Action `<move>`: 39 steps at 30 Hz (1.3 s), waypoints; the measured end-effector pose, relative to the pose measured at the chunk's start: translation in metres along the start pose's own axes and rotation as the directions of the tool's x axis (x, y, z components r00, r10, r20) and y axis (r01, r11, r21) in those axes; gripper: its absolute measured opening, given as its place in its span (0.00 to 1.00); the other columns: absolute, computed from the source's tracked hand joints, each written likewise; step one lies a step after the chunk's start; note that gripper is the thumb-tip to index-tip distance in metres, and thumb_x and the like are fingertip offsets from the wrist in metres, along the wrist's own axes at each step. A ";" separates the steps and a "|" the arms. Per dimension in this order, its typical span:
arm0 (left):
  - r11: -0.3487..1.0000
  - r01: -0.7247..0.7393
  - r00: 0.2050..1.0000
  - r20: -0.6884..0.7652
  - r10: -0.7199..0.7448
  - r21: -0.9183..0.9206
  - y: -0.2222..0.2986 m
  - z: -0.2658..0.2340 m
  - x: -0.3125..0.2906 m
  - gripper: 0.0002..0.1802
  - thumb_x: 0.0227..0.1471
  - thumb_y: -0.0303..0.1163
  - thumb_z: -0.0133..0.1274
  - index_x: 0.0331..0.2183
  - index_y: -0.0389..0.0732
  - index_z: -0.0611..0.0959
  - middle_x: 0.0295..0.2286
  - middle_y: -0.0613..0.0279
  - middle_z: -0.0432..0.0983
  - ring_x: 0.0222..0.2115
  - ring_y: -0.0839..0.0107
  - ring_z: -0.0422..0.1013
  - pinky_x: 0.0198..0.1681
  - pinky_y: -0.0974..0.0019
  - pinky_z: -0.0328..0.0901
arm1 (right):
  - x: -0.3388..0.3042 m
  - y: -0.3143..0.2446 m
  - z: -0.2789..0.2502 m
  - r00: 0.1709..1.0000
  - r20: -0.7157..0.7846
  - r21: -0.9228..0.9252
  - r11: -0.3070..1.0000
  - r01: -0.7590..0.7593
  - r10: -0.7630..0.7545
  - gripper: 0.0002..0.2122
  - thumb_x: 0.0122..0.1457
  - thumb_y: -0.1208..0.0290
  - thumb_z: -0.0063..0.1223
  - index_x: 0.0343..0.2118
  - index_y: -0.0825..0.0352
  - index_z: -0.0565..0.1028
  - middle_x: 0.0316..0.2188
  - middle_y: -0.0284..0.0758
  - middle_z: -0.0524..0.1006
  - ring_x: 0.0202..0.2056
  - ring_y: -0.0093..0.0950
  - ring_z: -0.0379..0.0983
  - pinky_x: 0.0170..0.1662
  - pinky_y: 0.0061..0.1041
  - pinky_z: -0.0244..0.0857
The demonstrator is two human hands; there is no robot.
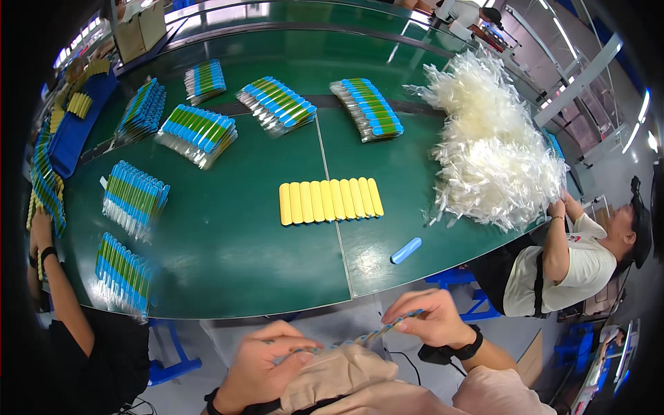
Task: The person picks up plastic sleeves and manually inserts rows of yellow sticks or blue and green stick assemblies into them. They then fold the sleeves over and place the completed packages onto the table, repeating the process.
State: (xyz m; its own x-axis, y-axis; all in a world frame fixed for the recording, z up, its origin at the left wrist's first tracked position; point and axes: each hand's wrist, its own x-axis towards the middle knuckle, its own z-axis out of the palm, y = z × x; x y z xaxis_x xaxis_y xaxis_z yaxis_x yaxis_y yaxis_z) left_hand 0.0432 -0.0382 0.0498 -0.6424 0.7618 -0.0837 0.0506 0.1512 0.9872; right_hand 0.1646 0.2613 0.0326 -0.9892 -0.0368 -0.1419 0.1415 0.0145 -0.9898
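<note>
Two hands meet low in the view, below the near edge of the green table (228, 277): the left hand (266, 363) and the right hand (429, 319) each pinch one end of a thin blue-and-yellow stick (363, 337), fingers closed on it, and it slants up from left to right between them, above a beige cloth (339, 377) on the lap. Just beyond on the table lies a lone blue cap (406, 250), and past it a tidy row of yellow sleeves (330, 200) side by side. Fanned stacks of bagged blue-and-green sticks (197, 131) spread over the left and far parts of the table. To the right sits a big heap of clear bags (494, 149), touched by a seated person's hand (557, 207). At the left edge another person's arm (59, 290) reaches up beside more stacks.
</note>
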 end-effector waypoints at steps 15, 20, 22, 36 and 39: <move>0.201 -0.408 0.801 0.243 0.547 0.891 -0.053 -0.016 0.032 0.17 0.45 0.27 0.58 0.40 0.47 0.86 0.47 0.70 0.79 0.49 0.63 0.72 0.54 0.55 0.64 | 0.046 0.008 -0.029 0.661 0.505 -0.775 0.046 0.630 -0.555 0.13 0.41 0.83 0.59 0.33 0.64 0.79 0.40 0.32 0.80 0.46 0.36 0.77 0.48 0.40 0.72; 0.255 -0.401 0.814 0.215 0.540 0.880 -0.050 -0.018 0.030 0.19 0.43 0.30 0.59 0.42 0.45 0.86 0.46 0.66 0.79 0.50 0.63 0.71 0.55 0.54 0.63 | 0.046 -0.016 -0.046 0.802 0.421 -0.828 0.182 0.531 -0.424 0.13 0.43 0.78 0.58 0.36 0.65 0.79 0.42 0.34 0.78 0.50 0.37 0.73 0.52 0.41 0.67; 0.378 -0.393 0.867 0.200 0.456 0.838 -0.038 -0.019 0.027 0.19 0.39 0.30 0.60 0.40 0.45 0.86 0.45 0.65 0.79 0.51 0.61 0.70 0.55 0.54 0.63 | 0.050 -0.022 -0.049 0.863 0.185 -0.912 0.244 0.329 -0.470 0.15 0.47 0.77 0.62 0.41 0.64 0.79 0.45 0.35 0.77 0.49 0.39 0.73 0.50 0.39 0.66; 0.979 -0.190 0.860 -0.493 0.133 -0.067 -0.049 -0.028 0.057 0.11 0.61 0.25 0.49 0.31 0.32 0.85 0.28 0.61 0.82 0.29 0.79 0.71 0.35 0.72 0.65 | 0.102 -0.046 -0.002 0.908 0.402 -0.904 0.108 0.414 -0.116 0.09 0.55 0.71 0.57 0.37 0.65 0.71 0.15 0.35 0.72 0.17 0.39 0.73 0.21 0.39 0.65; 0.970 -0.212 0.849 -0.513 0.124 -0.117 -0.049 -0.026 0.054 0.10 0.61 0.25 0.50 0.32 0.31 0.85 0.27 0.61 0.81 0.29 0.78 0.71 0.35 0.72 0.65 | 0.132 -0.049 0.024 0.872 0.485 -0.860 0.148 0.488 -0.060 0.09 0.56 0.70 0.55 0.37 0.66 0.71 0.16 0.38 0.74 0.19 0.41 0.75 0.22 0.40 0.67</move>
State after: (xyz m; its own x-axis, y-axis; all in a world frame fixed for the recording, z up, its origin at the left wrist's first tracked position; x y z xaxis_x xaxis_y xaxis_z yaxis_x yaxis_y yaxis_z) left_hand -0.0138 -0.0210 0.0003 -0.9318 0.3422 0.1208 0.0961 -0.0883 0.9915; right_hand 0.0282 0.2317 0.0624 -0.8528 -0.5177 -0.0691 -0.4951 0.8435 -0.2082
